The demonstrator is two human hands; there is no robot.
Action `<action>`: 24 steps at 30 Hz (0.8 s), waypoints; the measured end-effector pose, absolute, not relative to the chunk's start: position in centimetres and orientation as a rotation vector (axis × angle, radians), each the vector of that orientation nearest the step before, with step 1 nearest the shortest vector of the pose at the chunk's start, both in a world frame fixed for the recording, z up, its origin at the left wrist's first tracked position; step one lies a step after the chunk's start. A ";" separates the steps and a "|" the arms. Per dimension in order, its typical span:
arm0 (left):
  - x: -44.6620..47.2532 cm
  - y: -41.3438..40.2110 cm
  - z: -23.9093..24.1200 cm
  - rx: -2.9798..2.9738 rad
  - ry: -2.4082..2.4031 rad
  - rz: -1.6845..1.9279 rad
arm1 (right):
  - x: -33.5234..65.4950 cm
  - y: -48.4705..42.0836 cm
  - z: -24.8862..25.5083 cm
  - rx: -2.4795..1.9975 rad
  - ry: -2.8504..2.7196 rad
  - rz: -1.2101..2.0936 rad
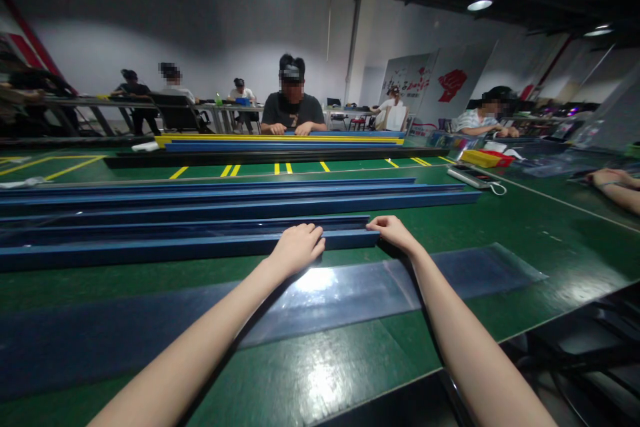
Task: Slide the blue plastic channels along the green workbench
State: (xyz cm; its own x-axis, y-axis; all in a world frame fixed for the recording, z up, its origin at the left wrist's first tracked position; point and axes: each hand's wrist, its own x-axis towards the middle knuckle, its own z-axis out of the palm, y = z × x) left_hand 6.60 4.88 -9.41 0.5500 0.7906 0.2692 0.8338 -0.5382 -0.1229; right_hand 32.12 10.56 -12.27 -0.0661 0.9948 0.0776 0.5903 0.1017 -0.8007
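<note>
A long blue channel-shaped profile [200, 245] lies across the green table, its right end towards the middle. My left hand [300, 245] rests over it a little short of that end, the fingers curled across the channel. At the very end, my right hand [393, 232] pinches the profile's edge between thumb and fingers; whether a thin film is also caught there I cannot tell. Under both forearms stretches a flat transparent plastic sleeve [345, 293], which shines in the light. More blue profiles [320, 203] lie just beyond, parallel to the held one.
A yellow profile [280, 141] and a black one [225, 159] lie farther back, before a seated person [294, 107]. To the right are a phone-like device [470, 177] with a white strap and a yellow tray [483, 158]. Another person's hand [613, 178] rests at the right edge.
</note>
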 end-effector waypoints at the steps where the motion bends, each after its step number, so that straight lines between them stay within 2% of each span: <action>1: 6.4 4.9 -9.3 -2.575 -1.367 -0.257 | 32.1 10.6 -12.3 -1.556 -1.734 0.795; 24: 5.7 5.2 -9.0 -2.649 -1.426 -0.281 | 32.8 10.3 -11.7 -1.524 -1.629 0.944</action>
State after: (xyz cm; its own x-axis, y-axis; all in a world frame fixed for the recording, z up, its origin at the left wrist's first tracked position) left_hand 5.75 5.24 -8.96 0.5388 0.8134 0.2192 0.8357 -0.5489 -0.0173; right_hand 32.78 10.29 -11.74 -0.0582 0.9982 0.0139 0.4845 0.0404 -0.8739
